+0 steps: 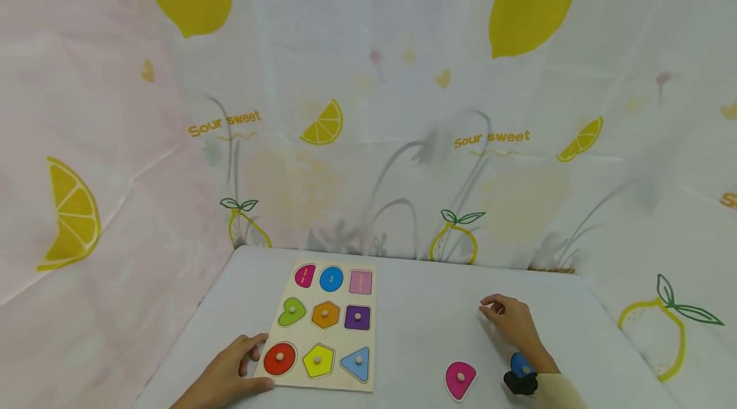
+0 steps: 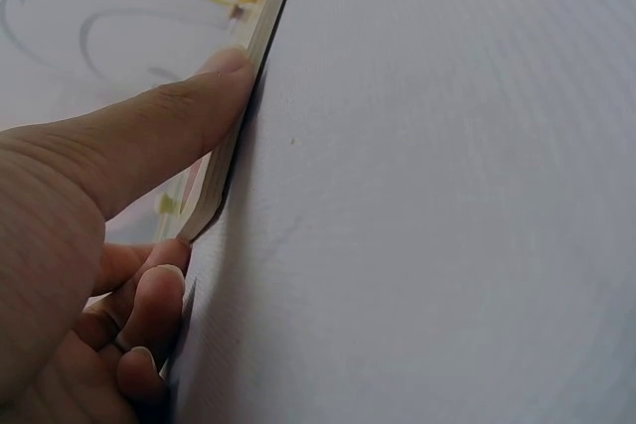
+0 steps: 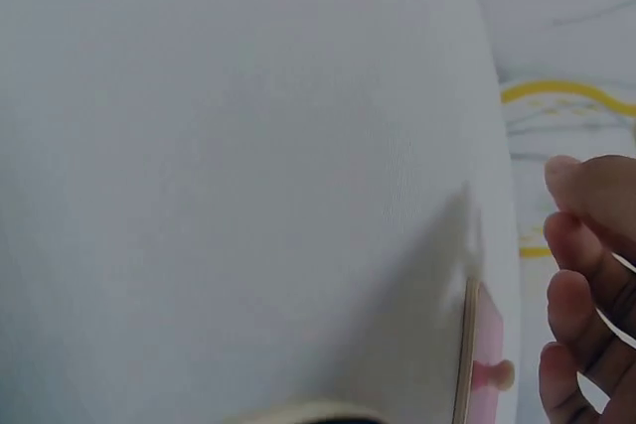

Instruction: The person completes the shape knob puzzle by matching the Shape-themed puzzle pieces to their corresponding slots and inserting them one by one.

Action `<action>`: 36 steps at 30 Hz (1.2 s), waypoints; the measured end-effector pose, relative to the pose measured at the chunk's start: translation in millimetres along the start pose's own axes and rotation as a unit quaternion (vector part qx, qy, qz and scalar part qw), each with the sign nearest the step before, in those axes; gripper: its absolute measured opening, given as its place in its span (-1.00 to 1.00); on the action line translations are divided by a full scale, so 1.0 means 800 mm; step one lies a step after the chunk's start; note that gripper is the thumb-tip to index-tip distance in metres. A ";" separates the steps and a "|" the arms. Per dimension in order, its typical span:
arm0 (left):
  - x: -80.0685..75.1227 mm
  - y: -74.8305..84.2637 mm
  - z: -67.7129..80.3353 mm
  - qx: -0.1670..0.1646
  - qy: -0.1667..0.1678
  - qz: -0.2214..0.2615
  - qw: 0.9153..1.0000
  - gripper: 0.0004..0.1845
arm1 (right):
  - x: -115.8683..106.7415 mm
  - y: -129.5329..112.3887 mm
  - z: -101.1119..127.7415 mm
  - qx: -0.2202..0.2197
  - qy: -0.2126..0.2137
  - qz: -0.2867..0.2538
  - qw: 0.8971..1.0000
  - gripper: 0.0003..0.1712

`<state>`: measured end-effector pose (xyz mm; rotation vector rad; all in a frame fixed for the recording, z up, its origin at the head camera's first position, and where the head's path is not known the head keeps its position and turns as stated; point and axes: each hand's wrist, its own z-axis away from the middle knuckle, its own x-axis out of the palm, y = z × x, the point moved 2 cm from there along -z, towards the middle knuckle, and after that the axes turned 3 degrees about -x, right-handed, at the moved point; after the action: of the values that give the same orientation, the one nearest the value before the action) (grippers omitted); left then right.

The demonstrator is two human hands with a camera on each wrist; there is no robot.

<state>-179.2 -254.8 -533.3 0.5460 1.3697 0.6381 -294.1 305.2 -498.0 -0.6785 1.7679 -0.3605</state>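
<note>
Wooden board [image 1: 322, 326] steadied by left hand [image 1: 230, 374].

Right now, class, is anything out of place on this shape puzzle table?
Yes. The puzzle board has three empty slots in its top row. The pink teardrop piece and a blue piece lie loose on the table, beside the right hand. The left hand holds the board's corner.
</note>
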 end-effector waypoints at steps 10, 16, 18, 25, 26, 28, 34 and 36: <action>0.001 -0.002 0.000 -0.008 0.007 -0.001 1.000 -0.01 | -0.021 0.039 0.010 0.045 -0.019 0.026 0.998 -0.75; 0.002 -0.001 0.000 -0.017 0.009 -0.009 1.000 -0.01 | -0.025 0.052 0.010 0.076 -0.032 0.026 0.996 -0.69; 0.002 0.001 0.000 -0.022 0.011 -0.009 1.000 -0.01 | -0.026 0.057 0.010 0.089 -0.033 0.024 0.995 -0.68; 0.004 0.001 0.001 -0.021 0.011 -0.006 1.000 -0.02 | -0.030 0.062 0.012 0.105 -0.030 0.022 0.994 -0.59; 0.004 0.001 0.001 -0.020 0.010 -0.007 1.000 -0.02 | -0.030 0.062 0.013 0.106 -0.030 0.022 0.994 -0.58; 0.005 0.001 0.001 -0.021 0.009 -0.006 1.000 -0.02 | -0.030 0.063 0.013 0.109 -0.030 0.022 0.993 -0.58; 0.004 0.000 -0.001 -0.024 0.008 -0.003 1.000 0.00 | -0.029 0.066 0.012 0.094 -0.027 0.027 0.995 -0.63; 0.003 0.001 -0.001 -0.024 0.008 -0.003 1.000 0.00 | -0.029 0.065 0.011 0.090 -0.029 0.028 0.995 -0.63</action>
<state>-179.7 -252.8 -534.7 0.4985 1.3661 0.6697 -295.0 361.4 -512.3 -0.5055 1.6733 -0.4524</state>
